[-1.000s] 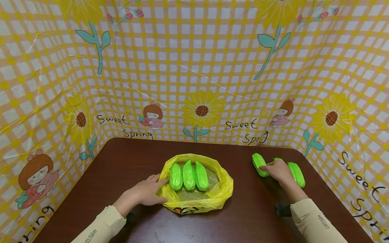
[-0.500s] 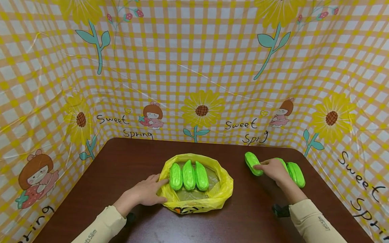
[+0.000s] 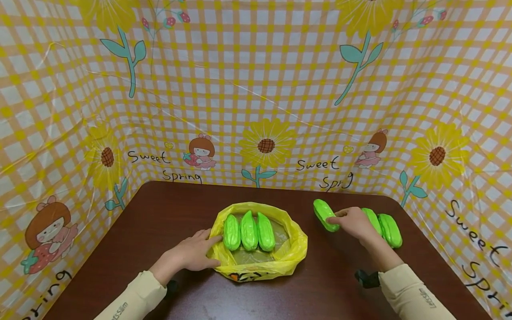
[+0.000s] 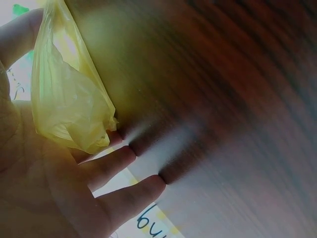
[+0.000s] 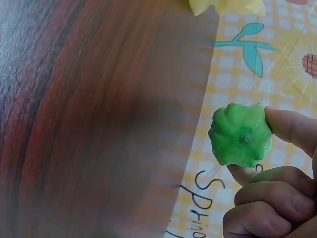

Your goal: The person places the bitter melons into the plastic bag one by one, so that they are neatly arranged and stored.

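Note:
Between thumb and forefinger, my right hand [image 3: 353, 222] pinches one end of a glossy green bitter melon [image 3: 325, 215]. In the right wrist view, the lobed end of this bitter melon [image 5: 241, 135] faces the camera, and the other fingers are curled below it. My left hand [image 3: 194, 251] rests against the left side of a yellow plastic bag [image 3: 298, 240], thumb and forefinger spread along its rim. Straight fingertips reach the table in the left wrist view, beside the bag's wall [image 4: 74, 104]. Inside the bag, 3 bitter melons [image 3: 249, 231] lie side by side.
Two more bitter melons [image 3: 389, 230] lie together on the right of the brown table [image 3: 172, 200], partly behind my right hand. A checked sunflower cloth [image 3: 264, 89] walls the table at the back and both sides.
My right hand has moved left with the bitter melon, away from the other two at the right, uncovering more of them. The left hand and bag stay put.

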A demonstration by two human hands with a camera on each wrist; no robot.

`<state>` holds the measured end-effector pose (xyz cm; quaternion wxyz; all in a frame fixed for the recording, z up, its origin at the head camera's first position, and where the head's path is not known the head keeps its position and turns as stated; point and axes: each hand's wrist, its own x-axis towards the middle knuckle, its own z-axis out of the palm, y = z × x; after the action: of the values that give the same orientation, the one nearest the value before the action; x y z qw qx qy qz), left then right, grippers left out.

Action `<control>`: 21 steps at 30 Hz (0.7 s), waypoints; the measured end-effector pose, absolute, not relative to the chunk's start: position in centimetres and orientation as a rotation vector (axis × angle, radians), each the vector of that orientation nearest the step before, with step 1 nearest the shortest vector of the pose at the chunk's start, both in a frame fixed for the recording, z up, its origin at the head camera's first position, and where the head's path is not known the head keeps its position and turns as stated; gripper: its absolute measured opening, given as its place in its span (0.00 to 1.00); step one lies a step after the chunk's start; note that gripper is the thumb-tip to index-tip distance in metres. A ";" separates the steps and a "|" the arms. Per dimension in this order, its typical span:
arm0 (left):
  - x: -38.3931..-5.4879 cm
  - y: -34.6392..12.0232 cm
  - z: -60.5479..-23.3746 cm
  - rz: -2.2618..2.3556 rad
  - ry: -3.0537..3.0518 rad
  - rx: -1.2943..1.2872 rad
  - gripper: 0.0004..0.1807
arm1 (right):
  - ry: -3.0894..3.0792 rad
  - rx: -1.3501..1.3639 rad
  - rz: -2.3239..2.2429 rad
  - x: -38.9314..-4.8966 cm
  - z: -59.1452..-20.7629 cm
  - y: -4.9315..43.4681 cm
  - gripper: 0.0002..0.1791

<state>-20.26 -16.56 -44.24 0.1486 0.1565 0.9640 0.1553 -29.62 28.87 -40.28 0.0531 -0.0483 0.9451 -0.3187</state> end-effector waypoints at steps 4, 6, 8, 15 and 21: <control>-20.3 -16.5 -44.3 0.431 2.786 0.461 0.41 | 2.856 -0.159 -0.971 -29.3 -39.9 28.4 0.32; -20.3 -16.5 -44.3 0.419 2.798 0.471 0.41 | 2.844 -0.163 -0.973 -29.0 -39.6 28.0 0.33; -20.3 -16.5 -44.3 0.414 2.805 0.481 0.41 | 2.838 -0.174 -0.968 -28.8 -39.4 27.7 0.34; -20.2 -16.6 -44.3 0.418 2.805 0.489 0.41 | 2.837 -0.234 -0.979 -28.1 -38.5 26.4 0.34; -20.3 -16.6 -44.4 0.413 2.799 0.484 0.41 | 2.819 -0.243 -0.986 -27.4 -37.7 25.4 0.36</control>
<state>-20.34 -16.59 -44.40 0.1351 0.1670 0.9662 0.1425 -27.40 25.41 -37.73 0.0726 -0.0809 0.9383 -0.3283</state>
